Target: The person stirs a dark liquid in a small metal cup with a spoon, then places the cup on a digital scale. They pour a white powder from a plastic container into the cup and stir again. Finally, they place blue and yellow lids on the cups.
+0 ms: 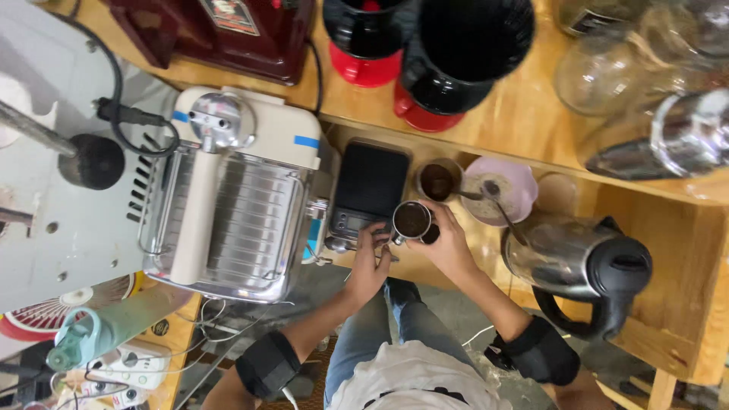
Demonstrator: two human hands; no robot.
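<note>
My right hand (pixel 449 244) grips a metal portafilter basket (pixel 411 220) filled with dark ground coffee, holding it by its black handle at the front edge of the wooden counter. My left hand (pixel 370 254) touches the basket's left rim with its fingertips, just below a black digital scale (pixel 372 179). Behind the basket stands a small metal cup (pixel 438 181) with coffee grounds in it. A pink bowl (pixel 510 185) with a spoon in it sits to the right of that cup.
A cream and steel espresso machine (pixel 235 193) stands to the left. A steel kettle (pixel 579 262) with a black lid sits at the right. Red and black grinders (pixel 425 53) and glass jars (pixel 607 68) line the back shelf. A power strip (pixel 125 368) lies lower left.
</note>
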